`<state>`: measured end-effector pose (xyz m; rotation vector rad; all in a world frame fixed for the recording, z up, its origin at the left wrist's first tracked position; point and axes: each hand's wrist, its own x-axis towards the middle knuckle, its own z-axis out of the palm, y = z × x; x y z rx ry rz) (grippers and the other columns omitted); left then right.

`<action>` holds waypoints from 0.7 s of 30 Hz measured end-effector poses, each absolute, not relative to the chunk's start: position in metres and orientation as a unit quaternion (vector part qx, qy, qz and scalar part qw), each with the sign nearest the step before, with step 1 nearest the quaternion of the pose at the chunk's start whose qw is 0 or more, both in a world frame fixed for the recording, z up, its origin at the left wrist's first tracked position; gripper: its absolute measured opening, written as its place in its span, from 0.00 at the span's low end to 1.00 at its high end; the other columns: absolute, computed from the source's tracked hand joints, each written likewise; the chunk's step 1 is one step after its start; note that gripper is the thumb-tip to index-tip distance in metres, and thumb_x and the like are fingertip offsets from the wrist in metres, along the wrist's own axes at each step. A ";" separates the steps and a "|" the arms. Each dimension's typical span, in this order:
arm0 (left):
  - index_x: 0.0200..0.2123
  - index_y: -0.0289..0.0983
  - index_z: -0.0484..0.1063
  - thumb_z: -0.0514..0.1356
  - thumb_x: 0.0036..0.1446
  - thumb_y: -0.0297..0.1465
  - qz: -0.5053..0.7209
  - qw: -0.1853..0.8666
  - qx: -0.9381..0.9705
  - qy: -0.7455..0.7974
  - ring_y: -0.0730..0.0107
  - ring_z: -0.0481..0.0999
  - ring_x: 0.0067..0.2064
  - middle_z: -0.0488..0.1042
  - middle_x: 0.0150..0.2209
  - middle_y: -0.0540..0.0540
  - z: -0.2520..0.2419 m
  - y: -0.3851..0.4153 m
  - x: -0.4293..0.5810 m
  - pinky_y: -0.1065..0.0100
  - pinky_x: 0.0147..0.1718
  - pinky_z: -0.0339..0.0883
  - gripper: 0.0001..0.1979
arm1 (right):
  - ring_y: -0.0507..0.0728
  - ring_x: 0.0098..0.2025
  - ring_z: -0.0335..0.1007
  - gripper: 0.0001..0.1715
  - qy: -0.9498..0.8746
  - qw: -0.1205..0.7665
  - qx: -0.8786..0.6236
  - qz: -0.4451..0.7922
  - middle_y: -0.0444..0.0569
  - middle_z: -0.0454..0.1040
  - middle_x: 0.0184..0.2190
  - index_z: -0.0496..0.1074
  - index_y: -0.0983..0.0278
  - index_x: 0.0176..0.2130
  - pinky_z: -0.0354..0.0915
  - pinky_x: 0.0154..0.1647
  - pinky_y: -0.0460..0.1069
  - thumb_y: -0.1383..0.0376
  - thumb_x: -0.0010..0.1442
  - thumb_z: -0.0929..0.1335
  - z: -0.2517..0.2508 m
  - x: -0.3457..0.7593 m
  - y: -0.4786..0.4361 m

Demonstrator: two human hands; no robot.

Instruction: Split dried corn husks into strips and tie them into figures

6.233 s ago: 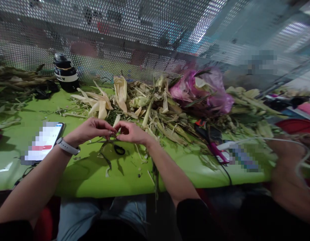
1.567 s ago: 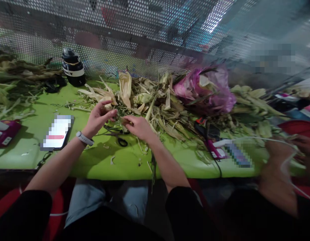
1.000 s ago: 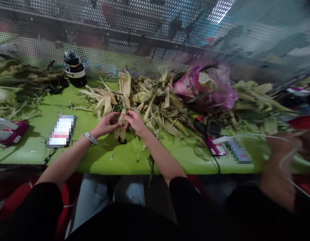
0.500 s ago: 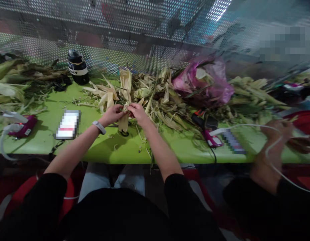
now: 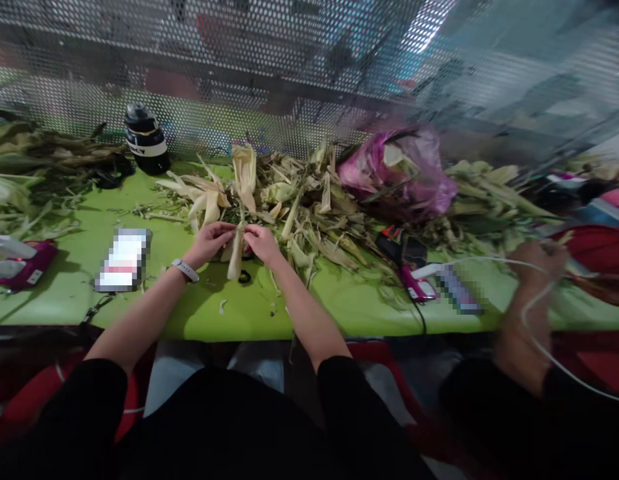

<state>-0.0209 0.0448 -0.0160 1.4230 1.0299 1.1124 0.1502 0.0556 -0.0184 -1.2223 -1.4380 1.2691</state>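
A pale corn husk (image 5: 235,259) hangs between my two hands above the green table, its lower end pointing toward me. My left hand (image 5: 213,241) pinches it from the left, fingers closed. From the other side my right hand (image 5: 260,243) grips the same husk near its middle, fingers curled in. Beyond my hands stands an upright, spread piece of dry husk (image 5: 245,177); whether it joins the held one I cannot tell. Dry husk strips (image 5: 207,200) lie just behind my left hand. A small black ring (image 5: 244,276) lies on the table below my fingers.
A black bottle (image 5: 147,140) stands at the back left, with a phone (image 5: 123,260) nearer. Heaped husks (image 5: 334,227) and a pink plastic bag (image 5: 399,175) fill the back. A magenta power strip (image 5: 418,287) lies right, beside a co-worker's hand (image 5: 539,260). A perforated screen (image 5: 269,80) rises behind.
The held husk has gone from a flat, wide piece to a narrower, gathered one. Both hands stay on it. The whole view has shifted slightly.
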 end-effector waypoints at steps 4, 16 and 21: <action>0.43 0.35 0.75 0.65 0.51 0.41 0.491 0.496 0.578 0.424 0.79 0.62 0.22 0.73 0.26 0.50 -0.012 0.044 -0.022 0.74 0.20 0.54 0.19 | 0.47 0.16 0.59 0.15 -0.560 0.436 -0.486 0.510 0.40 0.69 0.20 0.74 0.65 0.38 0.61 0.19 0.45 0.65 0.50 0.64 -0.018 0.152 0.055; 0.37 0.36 0.71 0.62 0.56 0.39 0.496 0.290 0.675 0.463 0.72 0.70 0.31 0.74 0.31 0.46 -0.010 0.031 -0.016 0.72 0.26 0.61 0.12 | 0.49 0.26 0.67 0.16 -0.569 0.478 -0.493 0.452 0.44 0.72 0.30 0.71 0.63 0.43 0.66 0.24 0.43 0.61 0.53 0.66 -0.024 0.152 0.055; 0.40 0.36 0.70 0.64 0.52 0.39 0.485 0.367 0.653 0.451 0.71 0.73 0.31 0.76 0.31 0.45 -0.023 0.033 -0.009 0.72 0.28 0.65 0.15 | 0.48 0.24 0.68 0.18 -0.587 0.472 -0.485 0.445 0.44 0.73 0.33 0.69 0.62 0.46 0.68 0.24 0.43 0.62 0.55 0.66 -0.021 0.151 0.049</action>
